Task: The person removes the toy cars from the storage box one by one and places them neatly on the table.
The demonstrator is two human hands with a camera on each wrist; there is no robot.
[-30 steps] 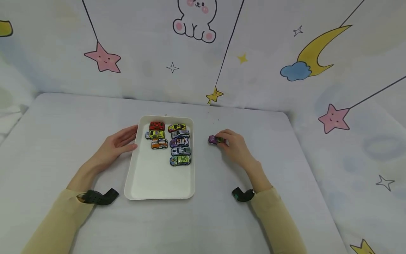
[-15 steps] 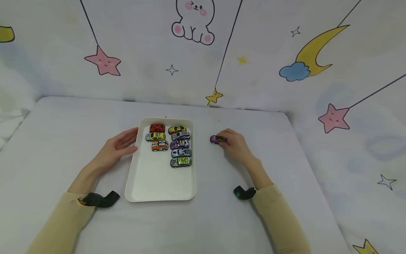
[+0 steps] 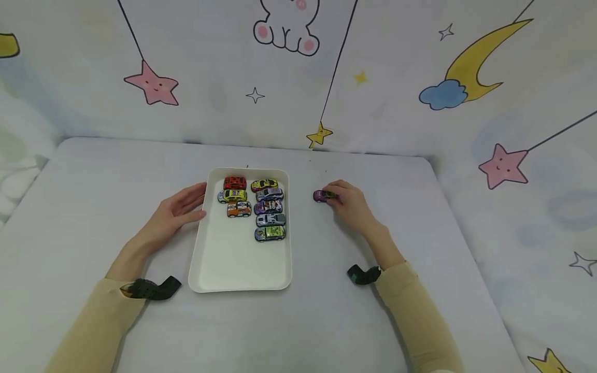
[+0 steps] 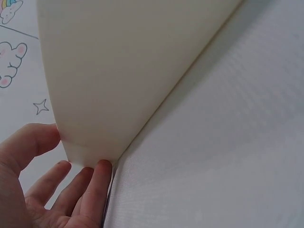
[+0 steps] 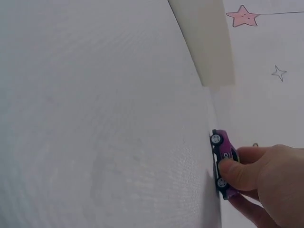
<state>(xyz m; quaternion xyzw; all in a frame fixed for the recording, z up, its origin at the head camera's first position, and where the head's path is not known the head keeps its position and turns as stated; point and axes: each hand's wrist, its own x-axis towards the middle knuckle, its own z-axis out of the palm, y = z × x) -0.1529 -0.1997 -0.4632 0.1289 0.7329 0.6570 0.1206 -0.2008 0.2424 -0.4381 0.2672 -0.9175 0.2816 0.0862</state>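
Note:
A purple toy car is pinched between the thumb and fingers of my right hand, just right of the white tray. In the right wrist view the car shows its side and wheels, low at the white tabletop, with the thumb across its side. My left hand touches the tray's left side. Its thumb and fingertips rest against the outer wall in the left wrist view, with the fingers loosely extended.
Inside the tray, a shorter left column holds a red toy car, a yellow one and an orange one. Several more cars line the right column, the lowest a green one. A patterned cloth backdrop rises behind the table.
My right hand and the purple car have shifted slightly toward the back of the table. The left hand keeps its place at the tray. The head view has tilted a little.

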